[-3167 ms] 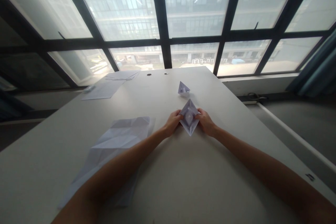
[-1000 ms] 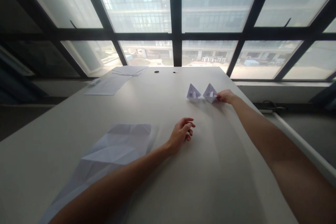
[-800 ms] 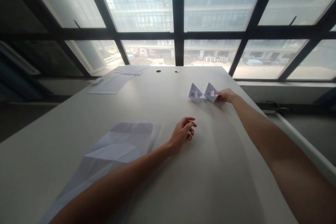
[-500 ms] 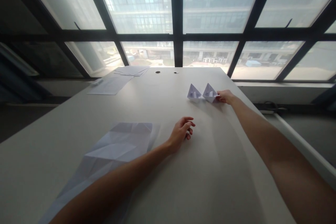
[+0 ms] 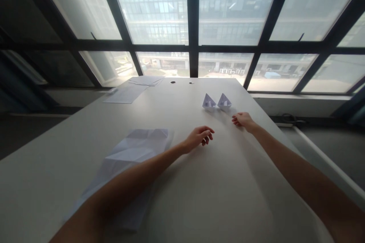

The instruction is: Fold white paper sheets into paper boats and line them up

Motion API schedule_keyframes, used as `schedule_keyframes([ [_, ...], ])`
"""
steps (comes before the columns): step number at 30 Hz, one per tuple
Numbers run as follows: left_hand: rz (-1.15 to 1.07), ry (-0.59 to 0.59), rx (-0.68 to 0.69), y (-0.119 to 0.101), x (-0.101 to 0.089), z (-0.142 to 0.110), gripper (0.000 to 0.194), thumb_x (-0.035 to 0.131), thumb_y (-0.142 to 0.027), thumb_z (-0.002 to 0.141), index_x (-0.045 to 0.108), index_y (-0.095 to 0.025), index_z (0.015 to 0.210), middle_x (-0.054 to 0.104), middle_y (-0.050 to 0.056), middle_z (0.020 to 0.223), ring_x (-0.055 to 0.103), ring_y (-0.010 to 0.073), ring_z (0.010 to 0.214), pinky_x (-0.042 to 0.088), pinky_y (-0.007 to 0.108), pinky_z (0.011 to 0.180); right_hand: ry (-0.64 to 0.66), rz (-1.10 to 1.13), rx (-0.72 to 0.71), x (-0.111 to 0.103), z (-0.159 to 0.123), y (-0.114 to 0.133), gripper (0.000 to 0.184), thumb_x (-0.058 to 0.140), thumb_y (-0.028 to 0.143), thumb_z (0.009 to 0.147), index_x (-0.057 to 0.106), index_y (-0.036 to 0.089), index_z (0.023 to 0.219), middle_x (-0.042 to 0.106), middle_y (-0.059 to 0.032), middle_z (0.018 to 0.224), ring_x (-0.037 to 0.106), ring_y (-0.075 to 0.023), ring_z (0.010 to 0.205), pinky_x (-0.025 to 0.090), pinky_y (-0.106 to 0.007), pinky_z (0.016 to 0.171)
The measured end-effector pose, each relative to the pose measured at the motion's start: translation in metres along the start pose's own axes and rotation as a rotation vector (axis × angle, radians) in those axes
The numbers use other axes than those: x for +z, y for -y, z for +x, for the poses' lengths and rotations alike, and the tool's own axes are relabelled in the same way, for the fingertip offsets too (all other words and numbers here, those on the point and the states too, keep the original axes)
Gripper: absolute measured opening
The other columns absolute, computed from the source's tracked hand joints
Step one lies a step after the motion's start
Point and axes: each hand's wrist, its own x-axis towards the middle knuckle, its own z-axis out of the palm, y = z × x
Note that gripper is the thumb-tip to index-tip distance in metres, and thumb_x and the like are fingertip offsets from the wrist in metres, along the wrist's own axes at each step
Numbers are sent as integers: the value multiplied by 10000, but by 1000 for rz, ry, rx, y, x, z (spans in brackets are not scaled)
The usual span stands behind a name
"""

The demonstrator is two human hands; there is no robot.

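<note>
Two folded white paper boats stand side by side on the white table [image 5: 182, 117]: a left boat [image 5: 209, 103] and a right boat [image 5: 224, 102]. My right hand [image 5: 242, 119] is just in front and to the right of the right boat, apart from it, with nothing in its loosely curled fingers. Over the middle of the table is my left hand [image 5: 200, 136], empty, fingers bent and apart. Beneath and beside my left forearm lies a creased sheet of white paper [image 5: 134, 148], partly hidden by the arm.
At the far left of the table lie several flat white sheets [image 5: 122, 95]. Two round holes [image 5: 173, 82] sit near the far edge. Beyond that edge stand dark-framed windows [image 5: 193, 60]. A white pipe [image 5: 322, 155] runs along the floor on the right.
My right hand has let go of the right paper boat and drawn back toward me. Both boats remain standing side by side. My left hand has barely moved; the view has tilted up slightly.
</note>
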Motion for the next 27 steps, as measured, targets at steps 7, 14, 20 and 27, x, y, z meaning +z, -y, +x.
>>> schedule_keyframes([
  [7, 581, -40, 290, -48, -24, -1, 220, 528, -252, 882, 662, -129, 1006, 695, 50, 811, 630, 120, 656, 497, 232, 607, 172, -82, -105, 29, -58, -2, 185, 561, 107, 870, 634, 113, 700, 657, -51, 623, 565, -94, 450, 433, -187, 421],
  [14, 1027, -250, 260, -54, -117, -101, 219, 546, -296, 886, 717, -196, 981, 728, 64, 1000, 670, 197, 910, 518, 335, 870, 360, -186, -350, 88, -95, -9, 178, 589, 173, 847, 683, 122, 705, 685, -43, 640, 588, -94, 505, 411, -165, 447],
  [20, 1184, -372, 132, 2, -138, -179, 332, 471, -277, 932, 687, -219, 1177, 663, 74, 1276, 582, 249, 1218, 405, 441, 1099, 549, -17, -273, 174, -142, 14, 106, 677, 187, 783, 701, 128, 868, 713, -50, 660, 628, -126, 512, 467, -198, 469],
  [27, 1254, -407, 97, 32, -111, -181, 471, 421, -272, 978, 477, -213, 1442, 452, 84, 1515, 361, 251, 1432, 256, 486, 1190, 513, 218, -270, 243, -177, 29, 305, 757, 205, 642, 706, 114, 929, 743, -66, 753, 675, -180, 635, 514, -237, 527],
])
